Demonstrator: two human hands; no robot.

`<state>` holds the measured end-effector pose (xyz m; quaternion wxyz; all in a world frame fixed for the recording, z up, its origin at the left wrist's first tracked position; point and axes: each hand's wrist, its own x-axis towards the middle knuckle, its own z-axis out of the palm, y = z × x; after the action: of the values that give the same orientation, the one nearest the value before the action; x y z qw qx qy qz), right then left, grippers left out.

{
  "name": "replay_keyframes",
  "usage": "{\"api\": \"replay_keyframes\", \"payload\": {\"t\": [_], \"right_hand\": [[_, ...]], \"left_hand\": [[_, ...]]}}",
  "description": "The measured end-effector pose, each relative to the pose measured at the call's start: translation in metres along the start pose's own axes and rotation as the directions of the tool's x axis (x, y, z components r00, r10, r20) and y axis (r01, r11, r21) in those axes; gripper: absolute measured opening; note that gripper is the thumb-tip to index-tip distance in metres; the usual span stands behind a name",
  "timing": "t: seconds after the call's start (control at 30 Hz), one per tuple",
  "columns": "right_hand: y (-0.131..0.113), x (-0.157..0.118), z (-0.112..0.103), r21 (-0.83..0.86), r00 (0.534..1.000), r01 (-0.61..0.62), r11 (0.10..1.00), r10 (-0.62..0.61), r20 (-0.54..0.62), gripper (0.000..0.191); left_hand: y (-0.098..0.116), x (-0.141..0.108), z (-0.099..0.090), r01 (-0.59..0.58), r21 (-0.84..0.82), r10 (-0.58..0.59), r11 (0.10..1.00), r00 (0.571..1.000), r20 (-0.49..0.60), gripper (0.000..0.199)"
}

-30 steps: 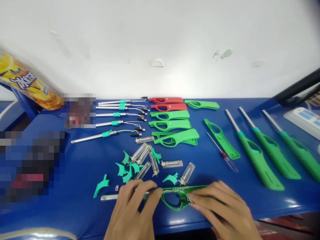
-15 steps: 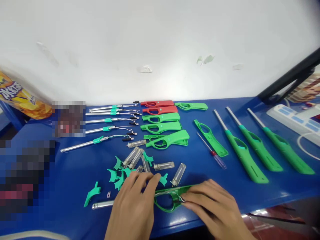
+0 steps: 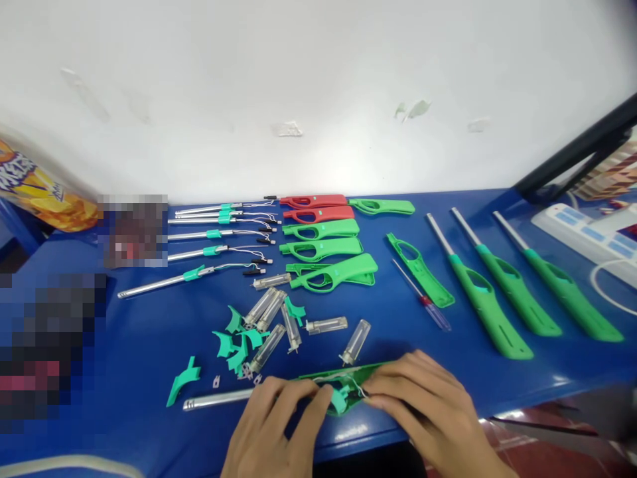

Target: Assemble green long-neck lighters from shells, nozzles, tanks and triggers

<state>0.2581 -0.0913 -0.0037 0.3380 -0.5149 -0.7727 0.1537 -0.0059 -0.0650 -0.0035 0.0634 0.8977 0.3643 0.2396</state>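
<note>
Near the table's front edge lies a green lighter shell half (image 3: 365, 375), its inside facing up, with a metal lighter tube (image 3: 219, 399) reaching out to the left. My left hand (image 3: 279, 425) pinches a teal trigger (image 3: 340, 399) at the shell's finger opening. Closed over the wide end of the shell is my right hand (image 3: 428, 405), its fingertips at white wires (image 3: 355, 386) and a small black part. The palm side of both hands is hidden. Beyond them lie loose teal triggers (image 3: 239, 355) and several clear fuel tanks (image 3: 356, 342).
At the back are rows of wired metal tubes (image 3: 199, 253) and red (image 3: 318, 214) and green shells (image 3: 323, 249). A screwdriver (image 3: 434, 312) lies beside another shell half (image 3: 423, 275). Assembled green lighters (image 3: 490, 312) and a power strip (image 3: 587, 236) are on the right.
The teal trigger has moved from above the shell down to its finger opening with my left hand. That hand shifted slightly right and nearer; my right hand stays on the shell.
</note>
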Motion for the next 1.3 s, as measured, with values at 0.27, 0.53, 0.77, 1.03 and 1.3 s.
{"api": "replay_keyframes", "payload": {"t": [0.27, 0.53, 0.77, 1.03, 1.3], "right_hand": [[-0.001, 0.002, -0.001, 0.010, 0.999, 0.018, 1.000, -0.018, 0.027, 0.021], [0.004, 0.000, -0.003, -0.025, 0.996, 0.079, 0.997, -0.078, 0.033, 0.019], [0.003, 0.003, -0.004, -0.019, 0.997, 0.069, 0.997, -0.068, 0.037, 0.020], [-0.003, 0.000, 0.001, -0.032, 1.000, 0.027, 0.999, -0.027, 0.004, 0.019], [-0.001, 0.002, -0.001, -0.051, 0.998, 0.055, 0.997, -0.055, -0.001, 0.018]], "left_hand": [[-0.002, -0.002, 0.011, -0.009, -0.161, 0.009, 0.987, 1.000, 0.000, 0.045], [-0.001, 0.005, 0.009, 0.040, -0.193, -0.042, 0.980, 0.999, -0.004, 0.039], [-0.003, -0.004, 0.011, 0.020, -0.201, -0.027, 0.979, 0.999, -0.030, 0.039], [-0.002, -0.002, 0.014, 0.003, -0.157, -0.018, 0.988, 0.995, -0.097, 0.039], [0.002, 0.002, 0.011, 0.045, -0.202, -0.064, 0.978, 0.994, -0.086, 0.042]]}}
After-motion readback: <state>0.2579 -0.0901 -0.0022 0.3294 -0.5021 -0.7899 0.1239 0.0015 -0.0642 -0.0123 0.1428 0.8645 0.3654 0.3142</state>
